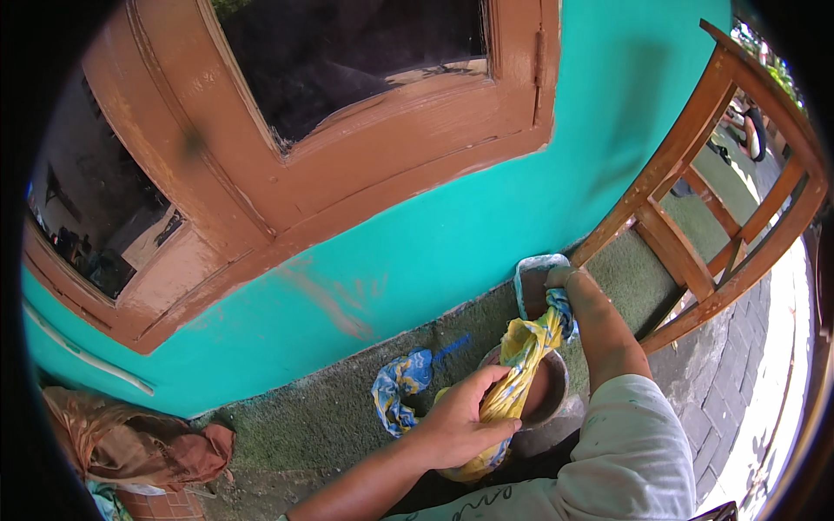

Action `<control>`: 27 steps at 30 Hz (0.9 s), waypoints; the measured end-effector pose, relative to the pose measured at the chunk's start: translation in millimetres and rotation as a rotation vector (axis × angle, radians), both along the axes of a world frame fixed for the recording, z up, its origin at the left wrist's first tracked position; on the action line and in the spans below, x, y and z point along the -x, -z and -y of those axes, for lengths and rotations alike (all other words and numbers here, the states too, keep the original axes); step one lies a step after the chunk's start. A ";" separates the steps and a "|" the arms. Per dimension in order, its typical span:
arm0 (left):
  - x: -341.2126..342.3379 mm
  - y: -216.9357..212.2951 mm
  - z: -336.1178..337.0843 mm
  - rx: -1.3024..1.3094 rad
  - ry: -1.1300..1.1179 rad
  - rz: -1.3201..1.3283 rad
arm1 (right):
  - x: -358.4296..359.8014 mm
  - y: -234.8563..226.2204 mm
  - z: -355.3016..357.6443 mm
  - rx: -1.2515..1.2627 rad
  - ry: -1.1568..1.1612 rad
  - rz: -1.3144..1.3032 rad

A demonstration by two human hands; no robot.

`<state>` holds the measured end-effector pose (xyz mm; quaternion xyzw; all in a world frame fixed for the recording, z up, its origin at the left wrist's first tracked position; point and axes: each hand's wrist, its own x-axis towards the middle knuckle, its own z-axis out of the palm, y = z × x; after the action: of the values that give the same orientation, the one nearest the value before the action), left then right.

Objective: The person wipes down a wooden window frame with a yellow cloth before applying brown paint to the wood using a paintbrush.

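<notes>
A yellow cloth (512,382) with blue patterning stretches, bunched and twisted, between my two hands. My left hand (465,417) is closed round its lower part, thumb and fingers on either side. The upper end turns blue and meets my right hand (563,278), curled closed on it above a pale-rimmed rectangular tub (524,300); most of those fingers are hidden. Below the cloth stands a round bowl (560,395), brown inside. A blue cloth piece (408,373) with yellow marks lies on the ground left of the bowl.
A turquoise wall (417,260) with a brown-framed window (382,139) rises in front. To the right, a wooden chair frame (669,200) leans against it. Brown fabric (148,434) is heaped at the lower left. Grey paving (730,391) runs along the right.
</notes>
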<state>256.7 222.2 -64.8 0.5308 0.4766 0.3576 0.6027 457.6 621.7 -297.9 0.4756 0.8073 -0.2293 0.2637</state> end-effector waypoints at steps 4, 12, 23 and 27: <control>0.8 5.8 -0.3 -0.009 -0.012 -0.003 | 7.3 -4.3 0.6 0.001 -0.003 -0.005; 8.6 -6.4 2.6 0.017 -0.028 -0.019 | 13.0 -10.2 0.2 -0.012 0.002 -0.020; 30.3 -30.3 38.3 0.033 -0.052 0.021 | -29.5 -91.3 41.5 -0.255 -0.134 -0.232; 34.3 -43.7 52.7 0.097 -0.049 0.108 | -44.2 -142.5 74.9 -0.101 0.259 -0.679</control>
<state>222.4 169.5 -21.2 0.4691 0.4731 0.3770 0.6434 501.8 546.8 -155.4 0.4834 0.7921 -0.3652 -0.0743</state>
